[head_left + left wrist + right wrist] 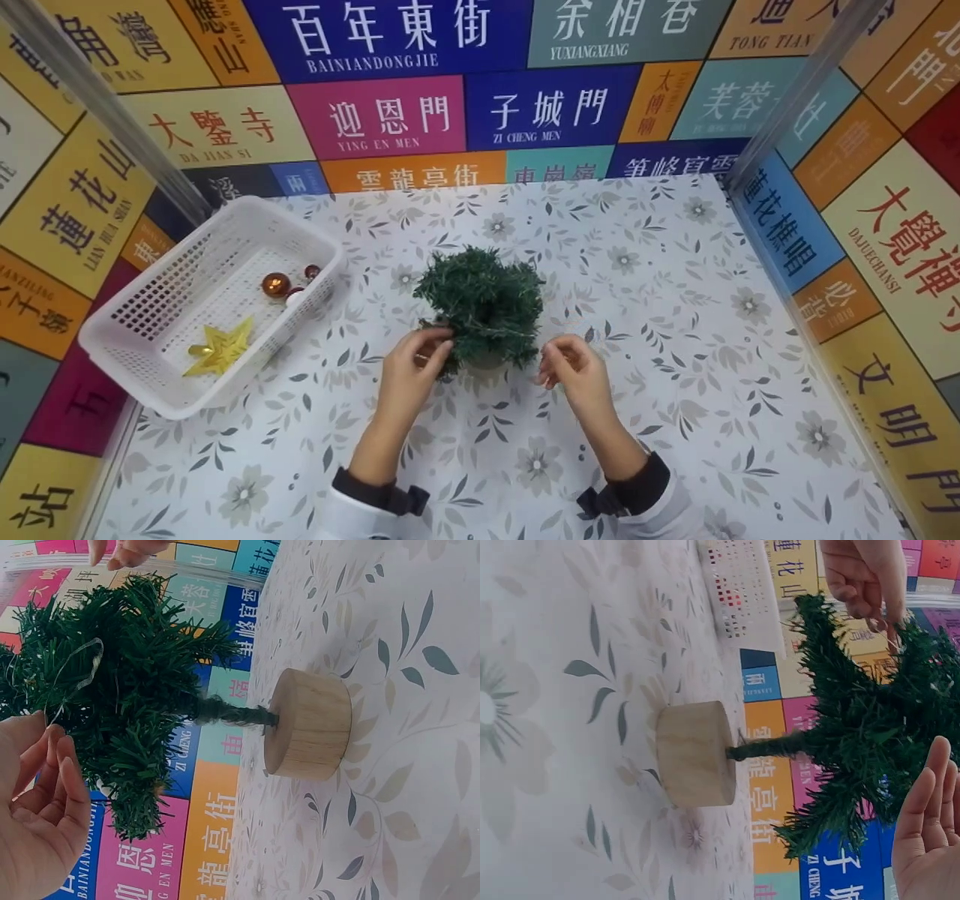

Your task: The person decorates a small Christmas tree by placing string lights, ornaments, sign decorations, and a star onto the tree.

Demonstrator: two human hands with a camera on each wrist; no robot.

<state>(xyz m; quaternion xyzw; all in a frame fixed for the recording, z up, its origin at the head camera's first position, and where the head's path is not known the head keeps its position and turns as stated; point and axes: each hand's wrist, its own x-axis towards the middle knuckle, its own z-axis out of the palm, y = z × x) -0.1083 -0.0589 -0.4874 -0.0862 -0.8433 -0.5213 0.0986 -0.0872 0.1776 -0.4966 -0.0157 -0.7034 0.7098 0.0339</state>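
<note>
A small artificial Christmas tree (480, 296) stands upright on the table, its round wooden base (311, 724) and wrapped trunk (232, 712) plain in both wrist views. A thin, pale wire (96, 664) loops over the green branches. My left hand (412, 364) is at the tree's left side, thumb and fingertips pinching the wire in the left wrist view. Beside the right branches, my right hand (577, 371) has loosely bent fingers and holds nothing that I can see. The far side of the tree is hidden.
To the left sits a white perforated basket (161, 300). Inside it lie a gold star (221, 349), a shiny copper-coloured ball (276, 285) and a few smaller balls. Panels with printed signs (375, 112) wall the flower-patterned table (675, 337) at the back and sides.
</note>
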